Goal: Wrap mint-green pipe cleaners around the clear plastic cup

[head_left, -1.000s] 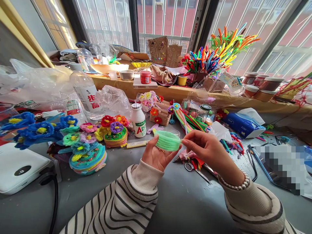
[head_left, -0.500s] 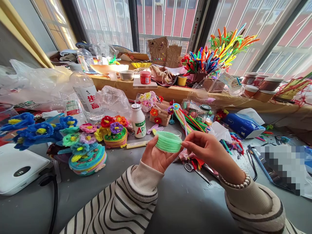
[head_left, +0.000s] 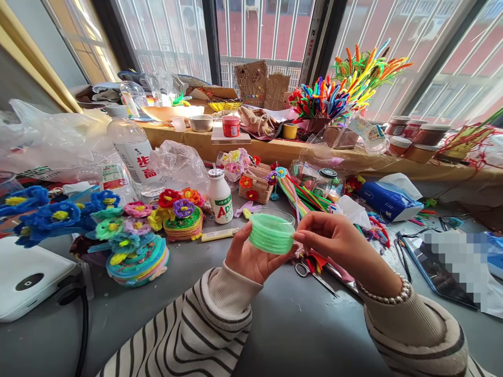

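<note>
A small clear round cup (head_left: 272, 233), wrapped in rows of light green pipe cleaner, is held above the grey table. My left hand (head_left: 251, 259) grips it from the left and below, thumb on the near side and fingers underneath. At the cup's right side, my right hand (head_left: 334, 243) pinches with thumb and forefinger against the green wrapping, apparently on the pipe cleaner's end; the tip itself is hidden by the fingers. Below the right hand lie scissors (head_left: 314, 276) on the table, beside red and orange scraps.
Pipe-cleaner flowers (head_left: 58, 214) and a multicoloured round pot (head_left: 137, 260) stand on the left. Behind the cup are a white drink bottle (head_left: 220, 196), a glue stick (head_left: 219, 234) and a woven basket (head_left: 257, 184). A blue tissue pack (head_left: 389, 199) and a phone (head_left: 440, 267) lie on the right.
The cup has tipped slightly, showing more of its wrapped side. Both hands keep their hold, and the camera view has shifted a little.
</note>
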`<state>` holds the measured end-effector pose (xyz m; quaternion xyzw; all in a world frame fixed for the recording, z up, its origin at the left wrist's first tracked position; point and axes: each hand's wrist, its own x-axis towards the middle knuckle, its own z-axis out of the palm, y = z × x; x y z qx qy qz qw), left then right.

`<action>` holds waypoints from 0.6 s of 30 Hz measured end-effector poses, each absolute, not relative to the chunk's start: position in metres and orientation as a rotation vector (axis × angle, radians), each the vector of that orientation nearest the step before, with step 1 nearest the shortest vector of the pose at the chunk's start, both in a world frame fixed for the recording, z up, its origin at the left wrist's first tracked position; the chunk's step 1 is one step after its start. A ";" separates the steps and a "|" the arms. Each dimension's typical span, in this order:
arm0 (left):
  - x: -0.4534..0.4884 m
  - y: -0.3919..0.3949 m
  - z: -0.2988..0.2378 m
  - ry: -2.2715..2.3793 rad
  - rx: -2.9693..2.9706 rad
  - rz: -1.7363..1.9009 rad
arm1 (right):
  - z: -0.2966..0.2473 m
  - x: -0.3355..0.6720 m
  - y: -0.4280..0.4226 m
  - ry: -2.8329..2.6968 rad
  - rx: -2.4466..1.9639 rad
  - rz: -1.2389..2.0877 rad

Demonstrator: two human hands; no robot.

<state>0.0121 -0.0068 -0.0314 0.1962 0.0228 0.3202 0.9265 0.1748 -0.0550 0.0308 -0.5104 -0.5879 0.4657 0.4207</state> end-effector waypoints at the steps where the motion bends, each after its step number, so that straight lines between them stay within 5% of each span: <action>1: 0.012 -0.006 -0.032 0.034 0.402 0.654 | 0.031 0.175 -0.055 -1.472 -1.279 1.169; 18: 0.009 -0.012 -0.022 0.042 0.484 0.534 | 0.032 0.178 -0.055 -1.420 -1.223 1.248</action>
